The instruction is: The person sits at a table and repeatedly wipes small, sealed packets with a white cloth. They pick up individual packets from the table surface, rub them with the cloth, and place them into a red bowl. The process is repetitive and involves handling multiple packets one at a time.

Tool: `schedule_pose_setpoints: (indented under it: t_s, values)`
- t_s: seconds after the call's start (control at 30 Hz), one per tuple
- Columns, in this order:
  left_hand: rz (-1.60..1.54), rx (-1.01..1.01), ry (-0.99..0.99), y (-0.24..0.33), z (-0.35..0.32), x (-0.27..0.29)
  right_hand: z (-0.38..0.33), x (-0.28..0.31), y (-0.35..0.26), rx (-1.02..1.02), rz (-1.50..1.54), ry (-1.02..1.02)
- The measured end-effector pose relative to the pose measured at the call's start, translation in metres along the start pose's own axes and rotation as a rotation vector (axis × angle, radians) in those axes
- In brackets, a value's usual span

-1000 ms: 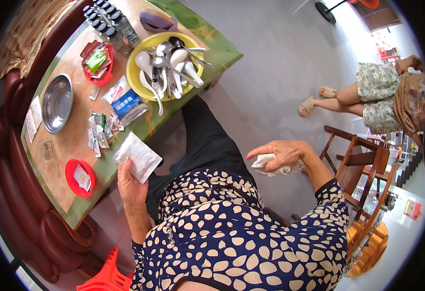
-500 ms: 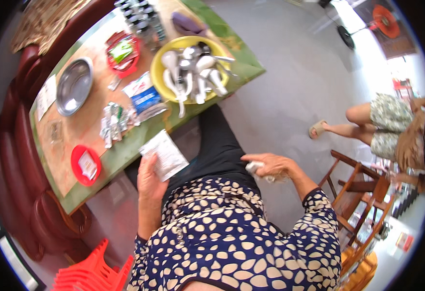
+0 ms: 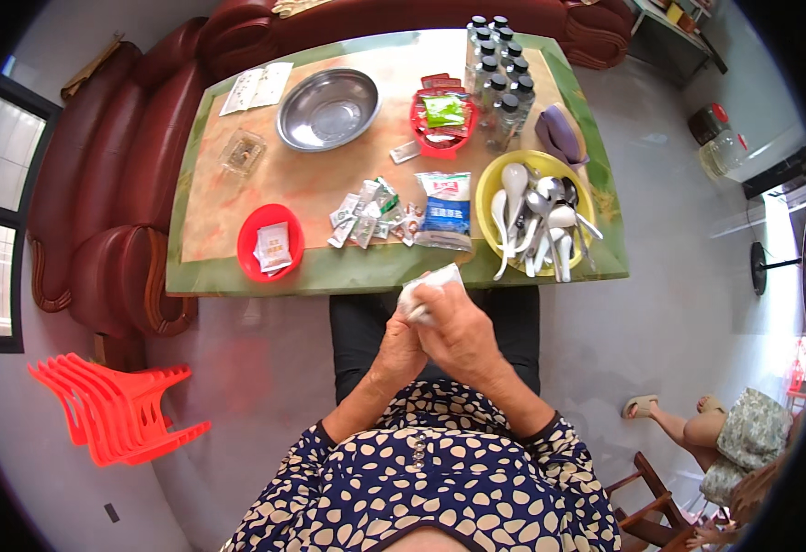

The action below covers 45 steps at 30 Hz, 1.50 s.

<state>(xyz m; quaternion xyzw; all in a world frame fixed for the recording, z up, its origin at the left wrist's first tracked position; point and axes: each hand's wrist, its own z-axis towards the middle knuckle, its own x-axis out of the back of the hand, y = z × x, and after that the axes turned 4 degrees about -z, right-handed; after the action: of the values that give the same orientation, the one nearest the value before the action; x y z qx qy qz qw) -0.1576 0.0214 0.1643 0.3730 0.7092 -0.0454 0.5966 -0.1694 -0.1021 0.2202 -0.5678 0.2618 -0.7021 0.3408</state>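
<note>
My hands are together just in front of the table's near edge. My left hand (image 3: 396,351) is closed on a flat white packet (image 3: 449,275), whose upper end sticks up past my fingers. Over it lies my right hand (image 3: 461,337), its fingers curled round a crumpled white cloth (image 3: 409,302) pressed against the packet. Most of the packet is hidden behind my right fingers. Nearest to my hands on the table are a blue and white plastic bag (image 3: 446,212) and a loose pile of small sachets (image 3: 364,216).
A yellow basin (image 3: 492,184) of spoons stands right, near black-capped bottles (image 3: 504,106). Red baskets (image 3: 245,250) hold packets. A steel bowl (image 3: 329,109) sits farther back. Red stools (image 3: 113,414) stand left; a person's legs (image 3: 679,428) show at right.
My hands, apart before, have come together, bringing the cloth in my right hand onto the packet in my left. My view has swung round to face the table.
</note>
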Motion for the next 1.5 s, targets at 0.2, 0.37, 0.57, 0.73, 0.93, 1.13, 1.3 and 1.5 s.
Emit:
schedule_pose_setpoints:
  t_s: [0.2,0.37,0.57,0.73,0.93,1.13,1.3,1.5]
  values:
    - [0.254,-0.076,-0.032,0.012,-0.014,0.008,0.02,-0.002,0.019,0.019,-0.35,0.141]
    - [0.276,-0.066,0.017,0.007,-0.009,0.005,0.015,-0.01,0.002,0.131,-0.345,0.143]
    - [0.173,-0.068,0.039,0.016,-0.01,0.004,0.019,-0.011,0.011,0.064,-0.265,0.11]
    - [0.008,-0.2,0.169,0.02,-0.002,0.009,-0.003,-0.017,0.005,-0.017,-0.268,-0.014]
    - [0.041,-0.121,0.135,0.028,0.002,0.031,-0.013,-0.003,0.011,0.048,0.286,-0.251]
    - [-0.12,-0.182,0.137,0.017,0.001,0.006,0.006,-0.004,0.019,-0.008,-0.279,0.017]
    - [-0.007,-0.137,0.177,0.019,0.002,0.022,-0.017,-0.011,0.007,0.115,0.025,-0.343]
    - [-0.098,-0.05,0.083,0.02,-0.003,0.007,0.021,-0.001,0.016,-0.011,-0.126,0.11]
